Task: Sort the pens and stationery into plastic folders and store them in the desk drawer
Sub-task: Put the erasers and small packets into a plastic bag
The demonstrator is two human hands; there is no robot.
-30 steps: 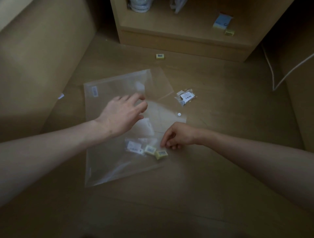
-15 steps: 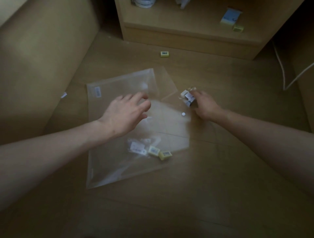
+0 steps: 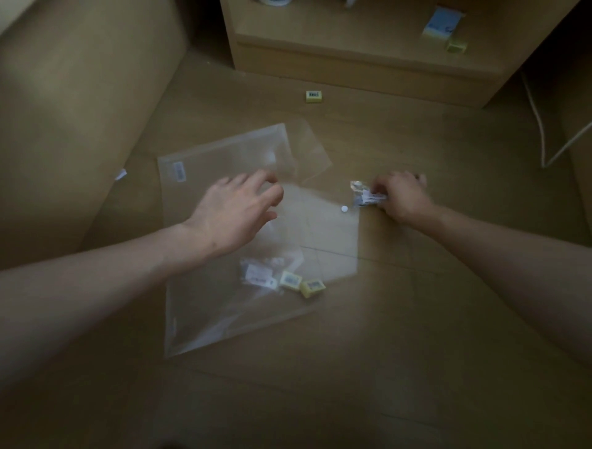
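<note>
Sorting is partway along, nothing is going into the drawer yet.
Right hand (image 3: pixel 402 200) is pinching a small packet (image 3: pixel 363 195) beside the folder (image 3: pixel 224 304); left hand (image 3: pixel 235 213), fingers spread, is holding nothing; one eraser (image 3: pixel 313 96) is lying loose on the floor.

The right hand (image 3: pixel 404 198) covers most of the small packet (image 3: pixel 363 196) it grips, so its contents cannot be told. The left hand (image 3: pixel 235 213) hides part of the folder (image 3: pixel 224 314) beneath it (whether it touches is unclear). Labels on the erasers (image 3: pixel 301 283) inside are too small to read. The top edge cuts off a white object (image 3: pixel 274 1) on the shelf (image 3: pixel 352 29), perhaps a tape roll. Both forearms run out of frame.
</note>
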